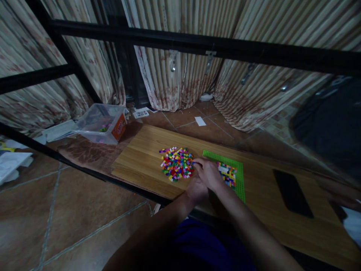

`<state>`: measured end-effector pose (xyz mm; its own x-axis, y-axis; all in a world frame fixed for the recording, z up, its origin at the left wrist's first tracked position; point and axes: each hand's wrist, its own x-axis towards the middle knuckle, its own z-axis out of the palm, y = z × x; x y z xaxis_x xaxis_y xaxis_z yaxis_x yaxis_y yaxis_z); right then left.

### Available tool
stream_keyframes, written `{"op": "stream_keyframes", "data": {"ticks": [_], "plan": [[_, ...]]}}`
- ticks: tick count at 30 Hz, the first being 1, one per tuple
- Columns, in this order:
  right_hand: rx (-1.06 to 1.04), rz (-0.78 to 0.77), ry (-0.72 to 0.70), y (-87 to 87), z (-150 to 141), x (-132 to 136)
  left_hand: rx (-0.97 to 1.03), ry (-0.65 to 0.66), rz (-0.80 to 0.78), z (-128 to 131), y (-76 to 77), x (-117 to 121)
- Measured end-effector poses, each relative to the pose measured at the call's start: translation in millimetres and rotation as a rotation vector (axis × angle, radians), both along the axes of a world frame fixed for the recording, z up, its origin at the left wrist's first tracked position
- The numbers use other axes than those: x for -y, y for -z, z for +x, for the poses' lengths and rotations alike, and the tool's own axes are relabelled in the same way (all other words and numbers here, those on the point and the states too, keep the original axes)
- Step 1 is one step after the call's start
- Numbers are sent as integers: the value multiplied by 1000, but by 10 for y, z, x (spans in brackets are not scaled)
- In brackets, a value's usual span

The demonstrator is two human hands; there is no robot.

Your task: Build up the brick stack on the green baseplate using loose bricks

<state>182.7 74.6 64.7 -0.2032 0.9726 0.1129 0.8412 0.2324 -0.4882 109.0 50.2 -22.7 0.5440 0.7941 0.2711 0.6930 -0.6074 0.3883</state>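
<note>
A heap of small coloured bricks [177, 163] lies on a low wooden board [141, 158]. To its right sits a green baseplate [239, 177] with a patch of coloured bricks [228, 174] stuck on it. My right hand [208, 172] rests between heap and plate, fingers curled, fingertips at the heap's right edge; what they pinch is too small to make out. My left hand [195, 189] lies under and behind the right one, mostly covered, its fingers hidden.
A clear plastic box [101, 122] with an orange label stands at the back left on a dark mat. A black phone-like slab [291, 192] lies on the board's right part. A black metal frame [197, 43] crosses overhead; curtains hang behind. Papers lie at far left.
</note>
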Motion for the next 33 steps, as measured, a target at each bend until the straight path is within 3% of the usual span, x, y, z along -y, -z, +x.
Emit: {"op": "stream_keyframes", "data": {"ticks": [4,8,15,23,33], "plan": [[-199,99,42,-62,182,281,126,59,-17,-14,-46,14],[-272,170,175,-60,519,507,184,65,-44,-29,-154,21],[-190,179,407,91,1049,603,203,68,-126,-54,-218,23],[-54,178,419,128,1078,513,219,69,-124,-58,-209,27],[-29,126,392,150,1122,393,221,71,-134,-51,-197,16]]}}
